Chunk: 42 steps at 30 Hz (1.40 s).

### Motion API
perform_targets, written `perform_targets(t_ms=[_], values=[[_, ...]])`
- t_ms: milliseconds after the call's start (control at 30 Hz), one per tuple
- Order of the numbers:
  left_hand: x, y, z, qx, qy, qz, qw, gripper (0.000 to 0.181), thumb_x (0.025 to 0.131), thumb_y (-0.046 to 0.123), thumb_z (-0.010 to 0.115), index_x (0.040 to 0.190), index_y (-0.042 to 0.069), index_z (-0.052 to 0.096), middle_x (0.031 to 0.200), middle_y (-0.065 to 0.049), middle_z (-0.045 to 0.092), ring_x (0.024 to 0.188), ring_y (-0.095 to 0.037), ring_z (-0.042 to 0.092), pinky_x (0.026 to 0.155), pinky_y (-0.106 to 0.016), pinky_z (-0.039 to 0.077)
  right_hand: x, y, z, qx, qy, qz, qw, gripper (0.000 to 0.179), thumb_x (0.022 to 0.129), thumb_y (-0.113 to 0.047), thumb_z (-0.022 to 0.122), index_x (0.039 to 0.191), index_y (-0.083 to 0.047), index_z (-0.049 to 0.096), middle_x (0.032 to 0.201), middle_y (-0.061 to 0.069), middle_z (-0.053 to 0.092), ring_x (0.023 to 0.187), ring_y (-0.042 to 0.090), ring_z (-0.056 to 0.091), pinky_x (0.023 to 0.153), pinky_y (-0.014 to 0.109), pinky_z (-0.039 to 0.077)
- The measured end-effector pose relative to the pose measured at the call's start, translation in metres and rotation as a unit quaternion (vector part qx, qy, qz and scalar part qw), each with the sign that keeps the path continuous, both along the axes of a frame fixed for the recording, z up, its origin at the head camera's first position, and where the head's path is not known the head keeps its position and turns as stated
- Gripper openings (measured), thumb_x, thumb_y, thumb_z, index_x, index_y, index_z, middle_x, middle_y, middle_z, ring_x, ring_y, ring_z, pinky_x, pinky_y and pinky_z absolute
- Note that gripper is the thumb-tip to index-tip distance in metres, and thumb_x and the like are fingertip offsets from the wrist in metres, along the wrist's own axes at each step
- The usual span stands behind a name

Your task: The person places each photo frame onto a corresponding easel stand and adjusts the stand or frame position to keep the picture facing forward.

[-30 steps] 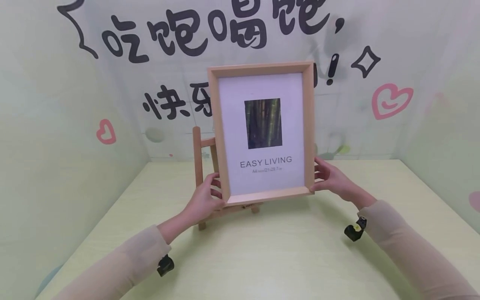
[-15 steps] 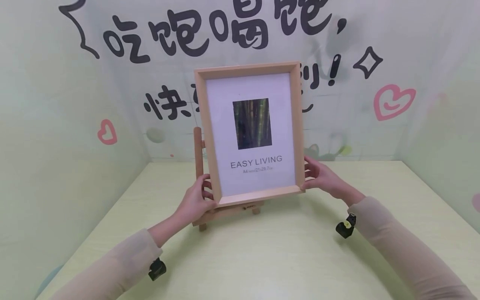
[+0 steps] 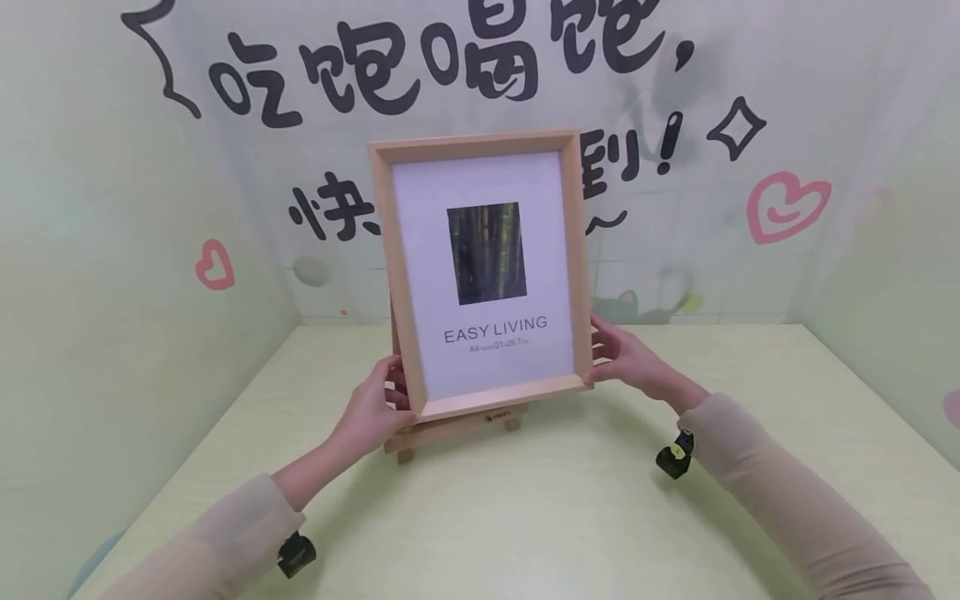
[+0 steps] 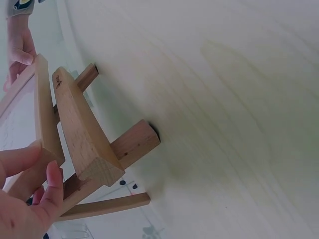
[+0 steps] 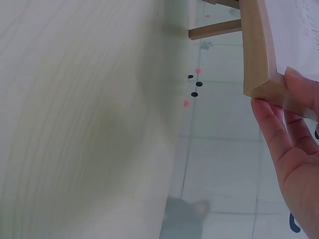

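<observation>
Your left hand (image 3: 375,407) and right hand (image 3: 630,360) pinch the picture frame (image 3: 483,275)'s sides; lowered unevenly, it could slip off the easel (image 3: 453,428).

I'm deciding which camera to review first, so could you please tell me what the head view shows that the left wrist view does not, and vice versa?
Only the head view: the top bar, the dark bamboo picture and the left sleeve.

Only the left wrist view: the easel's back leg, the ledge's end grain and a dark foot pad under a front leg.

Both: the wooden frame held by the left hand and right hand, the easel ledge and the table.
</observation>
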<state>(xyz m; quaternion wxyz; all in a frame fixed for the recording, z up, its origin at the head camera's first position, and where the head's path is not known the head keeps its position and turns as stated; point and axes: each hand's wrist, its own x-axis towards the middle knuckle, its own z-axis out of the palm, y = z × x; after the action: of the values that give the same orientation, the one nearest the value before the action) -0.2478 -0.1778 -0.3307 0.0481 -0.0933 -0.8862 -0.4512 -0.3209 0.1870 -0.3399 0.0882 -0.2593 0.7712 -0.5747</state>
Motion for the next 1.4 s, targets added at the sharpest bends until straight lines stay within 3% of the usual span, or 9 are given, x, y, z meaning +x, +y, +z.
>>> perform_targets(t_ms=[200, 600, 1400], values=[[0.004, -0.008, 0.000, 0.004, -0.007, 0.004, 1.0000, 0.074, 0.071, -0.012, 0.068, 0.134, -0.001, 0.030, 0.111, -0.019, 0.051, 0.089, -0.025, 0.059, 0.073, -0.032, 0.055, 0.001, -0.008, 0.000, -0.005, 0.000, 0.007, 1.0000, 0.094, 0.073, 0.010, 0.067, 0.147, -0.010, 0.013, 0.123, 0.026, 0.045, 0.105, 0.032, 0.053, 0.082, 0.033, 0.053], [0.010, -0.023, 0.002, 0.001, 0.010, -0.002, 0.9999, 0.076, 0.071, -0.011, 0.069, 0.134, -0.004, 0.029, 0.112, -0.022, 0.051, 0.089, -0.028, 0.061, 0.071, -0.033, 0.055, -0.001, -0.025, -0.002, -0.005, 0.009, 0.011, 0.9999, 0.093, 0.073, 0.010, 0.066, 0.147, -0.012, 0.016, 0.122, 0.025, 0.046, 0.105, 0.034, 0.053, 0.083, 0.037, 0.052], [0.013, -0.043, -0.009, 0.004, 0.015, 0.013, 0.9998, 0.075, 0.070, -0.012, 0.069, 0.132, -0.005, 0.029, 0.109, -0.023, 0.052, 0.087, -0.028, 0.061, 0.066, -0.027, 0.055, -0.005, -0.049, -0.010, 0.005, 0.006, 0.012, 0.9999, 0.094, 0.074, 0.009, 0.066, 0.148, -0.015, 0.012, 0.126, 0.024, 0.045, 0.109, 0.037, 0.051, 0.088, 0.041, 0.050]])
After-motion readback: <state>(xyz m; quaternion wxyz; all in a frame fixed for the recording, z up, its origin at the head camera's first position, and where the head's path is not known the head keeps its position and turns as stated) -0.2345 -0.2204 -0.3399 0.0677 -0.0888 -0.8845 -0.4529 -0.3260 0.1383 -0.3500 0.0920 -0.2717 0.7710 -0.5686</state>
